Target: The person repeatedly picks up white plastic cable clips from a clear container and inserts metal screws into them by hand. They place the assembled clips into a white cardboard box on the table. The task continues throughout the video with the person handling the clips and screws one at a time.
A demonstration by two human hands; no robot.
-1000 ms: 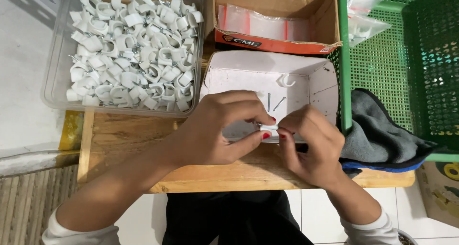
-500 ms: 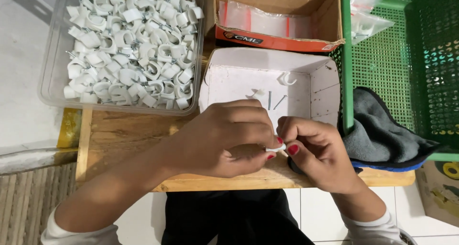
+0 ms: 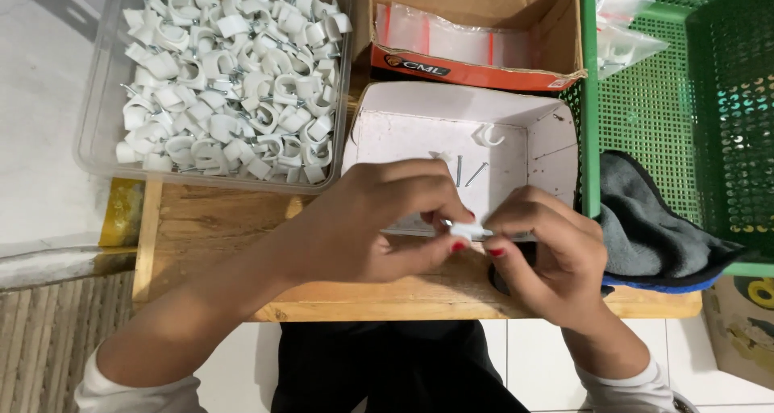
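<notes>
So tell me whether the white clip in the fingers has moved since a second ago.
Yes. The white clip has dropped from over the white box floor to its near edge.

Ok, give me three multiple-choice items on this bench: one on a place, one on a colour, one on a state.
1. Where does the clear tub of white clips sit?
A. In the near right corner
B. At the far left of the bench
C. Inside the crate

2. What colour is the plastic crate?
A. Green
B. Red
C. Yellow

3. How is the small white clip held?
A. Lying loose in the white tray
B. Pinched between the fingertips of both hands
C. Balanced on the grey cloth

Answers: 1 B, the tub stands far left, beside the cardboard box. 2 A, its mesh walls are green. 3 B, left hand and right hand both grip it.
</notes>
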